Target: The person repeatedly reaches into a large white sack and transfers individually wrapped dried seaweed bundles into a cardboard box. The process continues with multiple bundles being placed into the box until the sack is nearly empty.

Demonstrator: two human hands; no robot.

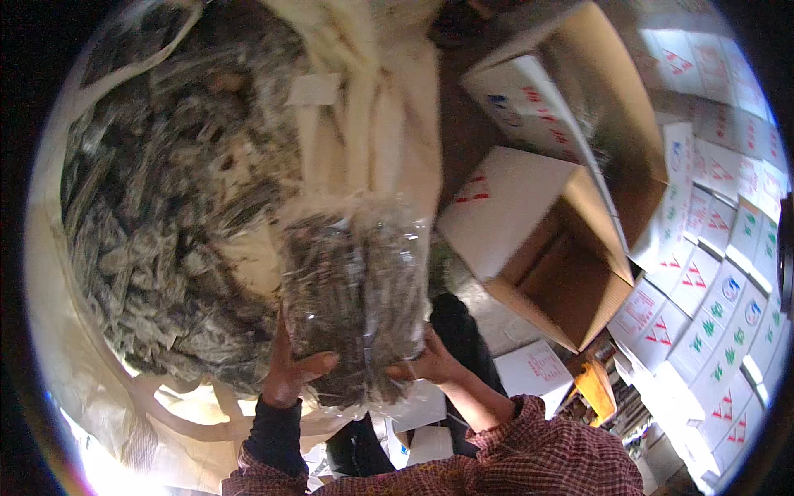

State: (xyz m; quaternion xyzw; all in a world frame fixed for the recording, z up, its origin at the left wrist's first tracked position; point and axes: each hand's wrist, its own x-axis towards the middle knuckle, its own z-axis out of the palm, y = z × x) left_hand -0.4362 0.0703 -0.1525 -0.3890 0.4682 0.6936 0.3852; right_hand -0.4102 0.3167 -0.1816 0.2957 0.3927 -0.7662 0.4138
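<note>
Between my two hands is a clear plastic-wrapped pack [356, 297] of dark dried plant strips, held near its lower corners. My left hand [298, 366] grips its left side, thumb laid over the front. On the right side, my right hand [422, 363] clasps it the same way. The pack is in front of the right edge of a large cream woven bulk bag [372, 136]. Inside that bag lies a heap of greyish-brown dried strips [167, 248], loose and tangled. A pale patch [251, 257] shows amid the heap.
To the right, an open cardboard carton [558, 279] lies tilted, with a larger open carton [620, 111] behind it. Stacked white printed boxes [713, 322] line the far right. A yellow object [595, 390] and a white box [533, 372] sit low on the right.
</note>
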